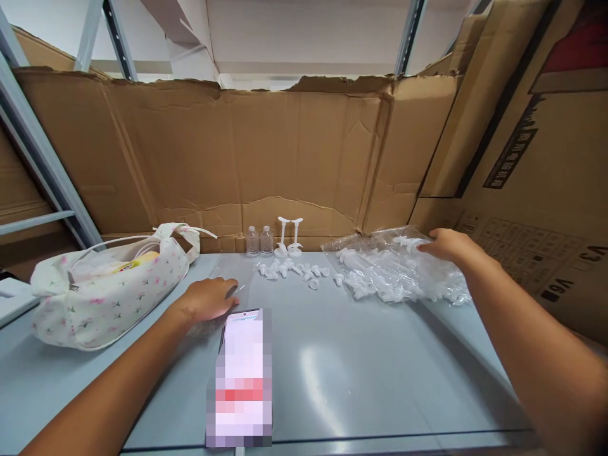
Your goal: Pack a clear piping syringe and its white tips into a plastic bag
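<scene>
My left hand [211, 299] rests low over the table with its fingers curled on a clear, flat plastic bag [243, 273]. At the right, my right hand [451, 246] has its fingers closed at a white plastic part [407, 242] on the upper side of a large clear bag [380, 282] full of similar parts. A loose group of small white plastic parts [285, 269] lies between the hands. Behind it stand two white stemmed pieces [295, 237] and two small clear bottles [266, 242], all upright.
A lit phone [243, 367], partly pixelated, lies at the front of the grey table [361, 373]. To the left sits a floral cloth bag [111, 294]. A cardboard wall [266, 145] closes the back, and a large carton [536, 209] stands at the right.
</scene>
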`<state>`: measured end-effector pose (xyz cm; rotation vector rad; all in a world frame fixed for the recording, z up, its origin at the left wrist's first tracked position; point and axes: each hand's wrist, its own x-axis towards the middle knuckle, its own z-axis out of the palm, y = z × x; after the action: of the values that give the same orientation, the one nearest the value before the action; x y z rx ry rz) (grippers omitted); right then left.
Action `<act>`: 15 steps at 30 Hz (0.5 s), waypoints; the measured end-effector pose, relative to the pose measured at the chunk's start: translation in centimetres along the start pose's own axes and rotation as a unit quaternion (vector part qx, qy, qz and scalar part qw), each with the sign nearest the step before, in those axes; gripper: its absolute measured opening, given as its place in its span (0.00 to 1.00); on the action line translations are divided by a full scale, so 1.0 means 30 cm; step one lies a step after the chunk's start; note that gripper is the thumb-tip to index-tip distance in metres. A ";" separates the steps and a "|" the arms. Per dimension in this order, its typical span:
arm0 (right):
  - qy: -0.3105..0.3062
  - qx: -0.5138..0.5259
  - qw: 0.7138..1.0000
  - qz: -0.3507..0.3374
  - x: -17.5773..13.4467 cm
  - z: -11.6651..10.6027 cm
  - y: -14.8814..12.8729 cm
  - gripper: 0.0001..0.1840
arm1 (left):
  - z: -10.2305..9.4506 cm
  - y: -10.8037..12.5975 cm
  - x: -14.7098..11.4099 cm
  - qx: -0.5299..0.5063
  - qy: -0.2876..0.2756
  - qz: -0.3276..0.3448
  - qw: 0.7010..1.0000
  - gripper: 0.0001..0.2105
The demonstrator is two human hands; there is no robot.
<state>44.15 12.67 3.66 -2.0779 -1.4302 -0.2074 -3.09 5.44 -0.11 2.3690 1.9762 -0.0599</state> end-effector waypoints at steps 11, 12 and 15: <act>-0.148 -0.076 0.950 -0.265 -0.182 0.133 -0.446 0.14 | -0.011 0.010 -0.020 -0.010 0.029 0.006 1.000 0.23; -0.163 -0.085 0.944 -0.275 -0.203 0.156 -0.474 0.13 | -0.015 0.013 -0.023 -0.012 0.034 0.009 0.999 0.23; -0.187 -0.099 0.932 -0.295 -0.243 0.220 -0.539 0.12 | -0.017 0.018 -0.026 -0.013 0.038 0.019 0.999 0.22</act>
<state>25.46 14.36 1.33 -1.8412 -2.3399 -0.2051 -2.70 4.60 0.46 2.4269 1.9492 0.0598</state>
